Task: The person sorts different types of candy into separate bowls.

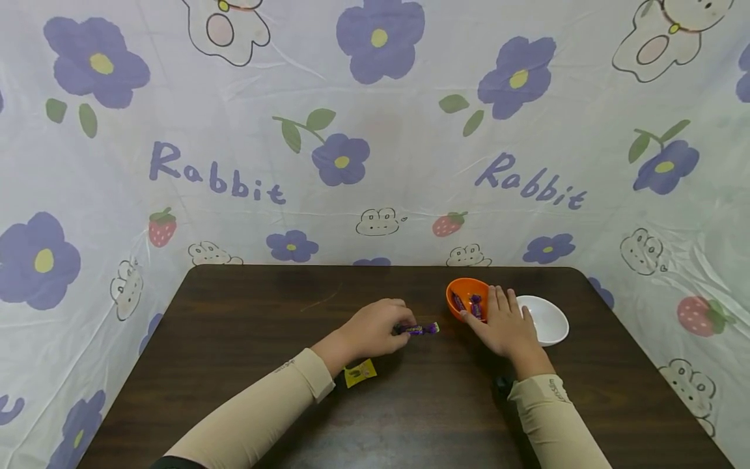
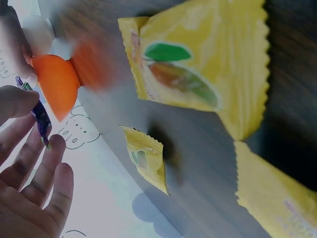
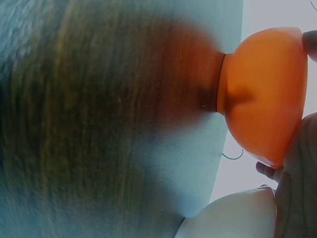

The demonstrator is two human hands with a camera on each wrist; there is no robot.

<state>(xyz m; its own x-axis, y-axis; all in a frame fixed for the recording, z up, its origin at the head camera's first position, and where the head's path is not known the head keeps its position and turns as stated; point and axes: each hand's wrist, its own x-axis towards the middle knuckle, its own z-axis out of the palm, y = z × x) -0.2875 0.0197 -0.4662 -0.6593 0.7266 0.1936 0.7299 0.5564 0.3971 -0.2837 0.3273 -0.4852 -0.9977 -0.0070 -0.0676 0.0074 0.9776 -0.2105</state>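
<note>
1. Left hand: we see thumb and fingers pinching a purple candy, the remaining fingers loosely spread in the left wrist view.
2. Candy's position: just above or on the table, we cannot tell which; its free end points right, towards the orange bowl, and stands apart from it.
3. Right hand: fingers straight and extended, gripping nothing, laid against the bowl's rim with the thumb on the near side.
4. Inside that bowl we note wrapped sweets, also purple; the hand covers part of the rim.
5. White bowl: just right of the orange one, its left edge partly behind the right hand.
6. Yellow packet: flat beside the left cuff. The left wrist view gives us three such packets; the left forearm lies across that area in the head view.
7. Between candy and bowl we find bare tabletop; the right thumb sits at the bowl's near edge.
8. Behind the table hangs a patterned cloth with flowers and rabbits.
</note>
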